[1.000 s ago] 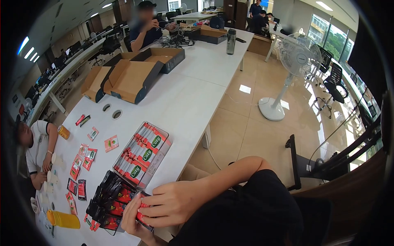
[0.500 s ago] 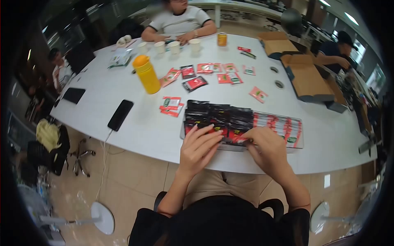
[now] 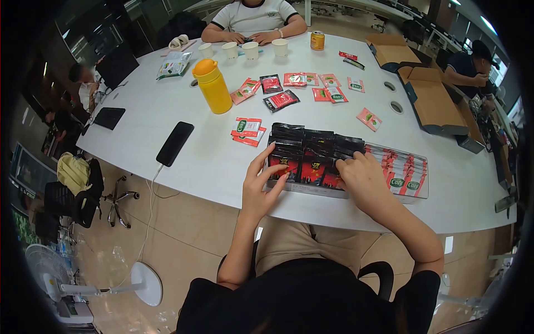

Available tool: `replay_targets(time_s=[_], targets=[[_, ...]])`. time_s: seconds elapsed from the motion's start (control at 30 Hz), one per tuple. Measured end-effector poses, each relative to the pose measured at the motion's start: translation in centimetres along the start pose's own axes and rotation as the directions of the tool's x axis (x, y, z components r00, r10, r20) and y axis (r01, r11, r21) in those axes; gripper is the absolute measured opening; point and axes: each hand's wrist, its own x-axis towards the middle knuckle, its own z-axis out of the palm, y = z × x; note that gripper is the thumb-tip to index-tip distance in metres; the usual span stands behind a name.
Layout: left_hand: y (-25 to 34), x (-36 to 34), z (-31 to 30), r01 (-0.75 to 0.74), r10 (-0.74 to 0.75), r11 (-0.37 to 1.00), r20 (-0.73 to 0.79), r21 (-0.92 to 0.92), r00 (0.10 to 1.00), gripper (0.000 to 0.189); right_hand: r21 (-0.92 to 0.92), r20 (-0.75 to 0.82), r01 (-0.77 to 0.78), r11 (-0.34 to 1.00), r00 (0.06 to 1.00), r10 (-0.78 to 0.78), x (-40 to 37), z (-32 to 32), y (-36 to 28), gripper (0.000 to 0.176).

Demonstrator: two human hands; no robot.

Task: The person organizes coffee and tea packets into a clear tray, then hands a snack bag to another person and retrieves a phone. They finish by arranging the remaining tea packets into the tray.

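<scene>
In front of me a clear tray point(image 3: 328, 192) holds rows of black-and-red sachets point(image 3: 313, 171) on its left. White-and-red Cozy sachets point(image 3: 403, 173) fill its right end. My left hand point(image 3: 261, 186) rests at the tray's left front corner, thumb and fingers apart, fingertips touching the nearest black sachets. My right hand point(image 3: 364, 178) is curled over the right column of black sachets, its fingers pinching the upper edge of a front one. Its fingertips are partly hidden among the packets.
Loose sachets point(image 3: 281, 100) lie beyond the tray. A yellow bottle point(image 3: 213, 89), a phone point(image 3: 174, 143) on a cable, paper cups point(image 3: 250, 51) and a can point(image 3: 317, 40) stand or lie around. Open cardboard boxes point(image 3: 431, 103) are at right. A person point(image 3: 253, 22) sits opposite.
The camera view has shifted, so the table sits farther right. My left fingers have spread wider from the thumb. My right fingers have moved up to the sachets' top edge.
</scene>
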Motion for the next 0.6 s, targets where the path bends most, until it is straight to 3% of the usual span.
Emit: replay_targets(time_s=[0.13, 0.23, 0.37, 0.47, 0.6], targets=[[0.2, 0.3, -0.6, -0.025, 0.022, 0.998, 0.034, 0.064, 0.999, 0.018, 0.202, 0.000, 0.024, 0.979, 1.000, -0.024, 0.7, -1.3, 0.2, 0.014], [-0.2, 0.3, -0.5, -0.048, 0.047, 0.997, 0.029, 0.058, 0.998, 0.019, 0.224, -0.081, 0.048, 0.973, 0.996, -0.030, 2.0, -1.2, -0.9, 0.016], [-0.4, 0.2, -0.4, -0.044, 0.044, 0.999, 0.008, 0.012, 0.999, 0.020, 0.062, -0.140, 0.093, 0.994, 0.987, -0.083, 3.0, 2.2, -2.1, 0.013], [-0.6, 0.3, -0.2, -0.037, 0.037, 0.999, -0.020, -0.019, 0.999, 0.021, -0.008, -0.069, 0.081, 0.997, 0.994, -0.082, 2.9, 2.0, -2.4, 0.021], [-1.1, 0.4, -0.7, -0.069, 0.071, 0.996, -0.024, 0.058, 0.997, 0.020, 0.018, -0.135, -0.031, 0.999, 0.990, 0.033, 3.4, 0.8, -2.3, 0.052]])
